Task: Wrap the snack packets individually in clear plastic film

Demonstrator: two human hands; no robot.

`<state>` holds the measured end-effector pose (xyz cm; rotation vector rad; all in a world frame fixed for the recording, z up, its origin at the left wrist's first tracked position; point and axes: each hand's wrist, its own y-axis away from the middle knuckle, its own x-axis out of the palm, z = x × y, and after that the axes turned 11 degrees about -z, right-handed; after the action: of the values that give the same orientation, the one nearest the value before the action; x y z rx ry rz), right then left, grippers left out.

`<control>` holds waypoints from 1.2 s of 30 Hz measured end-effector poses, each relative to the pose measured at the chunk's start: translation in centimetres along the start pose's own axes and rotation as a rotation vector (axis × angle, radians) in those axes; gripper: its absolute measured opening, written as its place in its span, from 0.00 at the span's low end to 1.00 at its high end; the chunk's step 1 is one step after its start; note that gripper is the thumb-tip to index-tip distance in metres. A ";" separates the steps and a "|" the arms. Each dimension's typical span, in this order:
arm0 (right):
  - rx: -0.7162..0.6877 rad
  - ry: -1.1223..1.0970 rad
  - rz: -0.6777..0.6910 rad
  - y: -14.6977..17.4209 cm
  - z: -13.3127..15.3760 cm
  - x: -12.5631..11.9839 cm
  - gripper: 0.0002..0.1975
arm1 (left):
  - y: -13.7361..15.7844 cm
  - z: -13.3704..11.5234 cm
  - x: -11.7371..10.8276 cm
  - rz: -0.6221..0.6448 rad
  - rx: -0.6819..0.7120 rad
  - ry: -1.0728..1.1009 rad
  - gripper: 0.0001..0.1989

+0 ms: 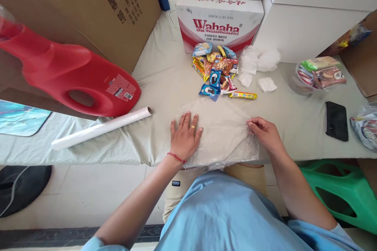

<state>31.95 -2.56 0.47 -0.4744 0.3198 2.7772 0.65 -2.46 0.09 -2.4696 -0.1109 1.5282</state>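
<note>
A clear sheet of plastic film [222, 133] lies spread on the cloth-covered table [165, 66], its near part hanging over the front edge. Flat on the film's left side rests my left hand [185, 137], fingers stretched out. My right hand [265, 133] pinches the film's right edge between thumb and fingers. Just beyond the film is a pile of wrapped snacks [218, 68], with a yellow snack stick [243, 95] at its near side. To the left lies a white roll [101, 128] that looks like plastic wrap.
A large red jug [73, 62] and a cardboard box [118, 11] stand left. Behind the snacks is a white Wahaba-style water carton [220, 23]. White pads [256, 64], a snack tub [303, 80] and a black pouch [336, 120] sit right. A green stool [341, 192] stands below.
</note>
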 end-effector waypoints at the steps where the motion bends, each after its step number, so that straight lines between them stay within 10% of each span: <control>1: 0.022 0.042 -0.014 -0.3 -0.2 -1.0 0.19 | -0.1 0.5 0.4 0.034 0.019 -0.056 0.28; 7: -0.017 0.113 -0.167 -4.8 2.3 -4.0 0.20 | -0.1 1.9 0.3 0.082 0.118 -0.213 0.32; 15: -0.156 0.638 -0.016 -15.5 10.0 6.4 0.22 | -0.2 1.7 0.4 0.096 0.117 -0.230 0.32; 19: -0.103 0.575 0.031 -16.7 10.1 7.5 0.23 | -0.2 1.7 0.4 0.084 0.116 -0.224 0.32; 25: -0.185 0.220 -0.071 -13.0 8.8 1.2 0.18 | -0.2 1.4 0.4 0.068 0.103 -0.192 0.31; 29: -0.647 0.274 -0.132 -6.5 8.5 0.4 0.12 | -0.2 1.3 0.2 0.067 0.103 -0.191 0.31; 36: -1.176 0.720 0.567 0.5 4.8 3.8 0.13 | -0.3 1.2 0.2 0.076 0.092 -0.190 0.32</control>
<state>27.03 -0.79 3.63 -1.8711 -1.3076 2.8780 -0.31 -1.96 -0.52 -2.2788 0.0215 1.7556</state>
